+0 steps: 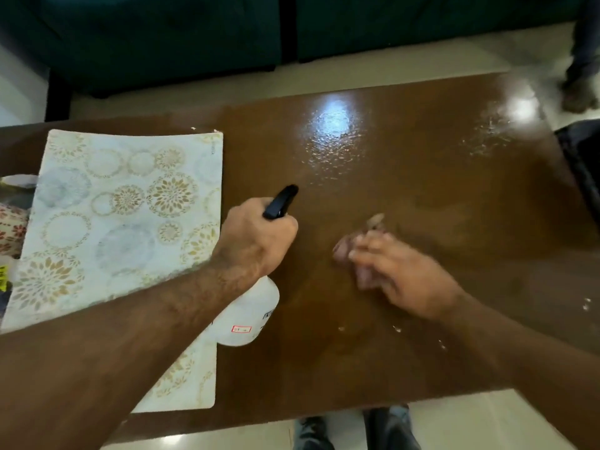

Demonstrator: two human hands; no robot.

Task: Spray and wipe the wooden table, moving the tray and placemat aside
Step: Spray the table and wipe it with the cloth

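Observation:
My left hand grips a white spray bottle by its black trigger head, nozzle pointing toward the far right over the glossy brown wooden table. Spray droplets glisten on the table's far middle and far right. My right hand hovers blurred just above the table to the right of the bottle; a pale blurred scrap shows past its fingertips and I cannot tell whether the hand holds it. A white placemat with gold and blue floral circles lies on the table's left part, partly under my left forearm.
Partly visible objects sit at the table's left edge beside the placemat. A dark teal sofa stands beyond the far edge. Another person's leg and shoe are on the floor at the far right. My feet show below the near edge.

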